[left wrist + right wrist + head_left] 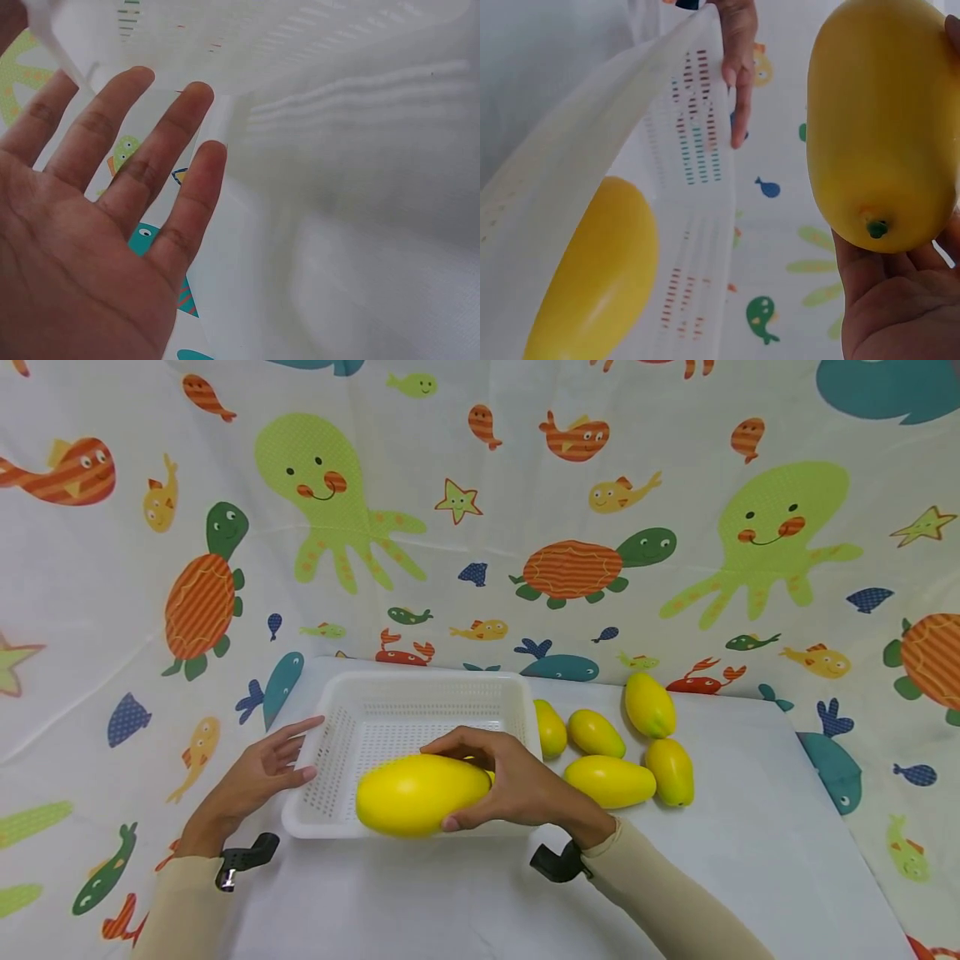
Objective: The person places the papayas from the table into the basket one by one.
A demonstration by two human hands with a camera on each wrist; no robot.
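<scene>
My right hand (517,785) grips a large oblong yellow fruit (420,793), thumb on the near side and fingers over the far side. The fruit hangs over the front part of a white perforated plastic basket (420,678); a small green stem stub shows on its end in the right wrist view. Inside the basket lies another yellow fruit (604,262), mostly hidden by my right hand in the head view. At the basket's left side is my left hand (251,783), fingers extended and spread, fingertips and thumb right at the rim.
Several yellow fruits, among them a long one (611,781) and a rounder one (650,704), lie on the white table (750,827) just right of the basket. Behind stands a cloth (420,543) printed with sea animals. Each wrist wears a black camera mount (558,862).
</scene>
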